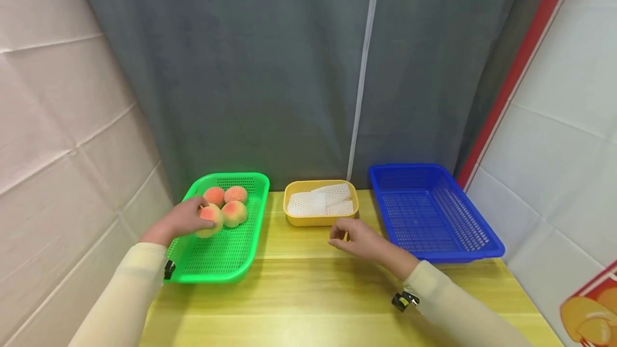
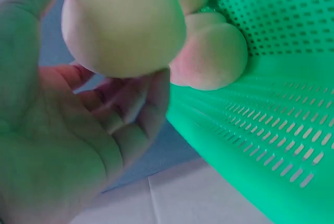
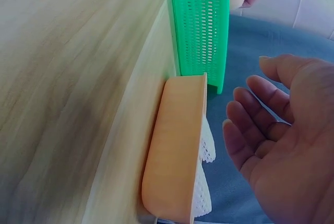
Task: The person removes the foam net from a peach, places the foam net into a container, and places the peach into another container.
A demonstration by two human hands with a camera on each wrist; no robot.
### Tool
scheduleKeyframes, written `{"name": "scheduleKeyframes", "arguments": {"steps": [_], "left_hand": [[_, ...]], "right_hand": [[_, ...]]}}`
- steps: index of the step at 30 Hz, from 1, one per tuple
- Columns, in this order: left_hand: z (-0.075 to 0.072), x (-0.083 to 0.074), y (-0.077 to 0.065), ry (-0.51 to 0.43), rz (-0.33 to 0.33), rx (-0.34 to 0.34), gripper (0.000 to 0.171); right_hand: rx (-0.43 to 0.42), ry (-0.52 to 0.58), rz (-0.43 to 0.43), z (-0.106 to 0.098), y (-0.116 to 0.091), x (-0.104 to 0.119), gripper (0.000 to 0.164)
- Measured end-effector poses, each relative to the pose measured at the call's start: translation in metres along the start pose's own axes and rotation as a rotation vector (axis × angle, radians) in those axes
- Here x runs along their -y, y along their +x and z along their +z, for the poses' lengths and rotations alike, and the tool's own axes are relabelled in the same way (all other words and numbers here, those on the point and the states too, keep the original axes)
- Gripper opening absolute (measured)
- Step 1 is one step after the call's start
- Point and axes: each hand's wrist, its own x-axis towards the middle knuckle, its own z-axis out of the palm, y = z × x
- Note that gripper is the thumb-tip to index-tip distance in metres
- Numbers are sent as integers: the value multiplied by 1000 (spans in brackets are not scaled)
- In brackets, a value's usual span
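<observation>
My left hand point(image 1: 187, 217) grips a yellow-pink peach point(image 1: 210, 220) over the left part of the green basket point(image 1: 255, 240). In the left wrist view, the thumb and fingers curl round this peach point(image 2: 125, 25). Beside it in the basket sit three other peaches, one of them a yellow-red peach point(image 1: 234, 213) just to its right. My right hand point(image 1: 359, 240) hovers in front of the small yellow basket point(image 1: 320, 221), its fingers loosely curled and nothing in them. White foam net sleeves point(image 1: 318, 202) lie inside that yellow basket.
A blue basket point(image 1: 434, 256) stands at the right of the wooden table point(image 1: 299, 293). Behind the table hangs a dark grey curtain point(image 1: 260, 79). Pale walls point(image 1: 72, 149) flank both sides.
</observation>
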Motion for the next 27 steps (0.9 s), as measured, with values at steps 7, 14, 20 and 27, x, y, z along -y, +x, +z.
{"name": "scheduleKeyframes", "arguments": {"steps": [7, 14, 20, 27], "left_hand": [[-8, 7, 4, 149, -66, 44, 54], [-10, 12, 4, 176, -137, 106, 55], [-8, 10, 4, 175, -168, 161, 53], [1, 16, 5, 180, -175, 200, 33]], "right_hand": [[3, 25, 16, 2, -3, -2, 9], [11, 32, 25, 4, -5, -4, 8], [26, 50, 41, 6, -7, -4, 8], [36, 68, 49, 8, -9, -3, 8]]}}
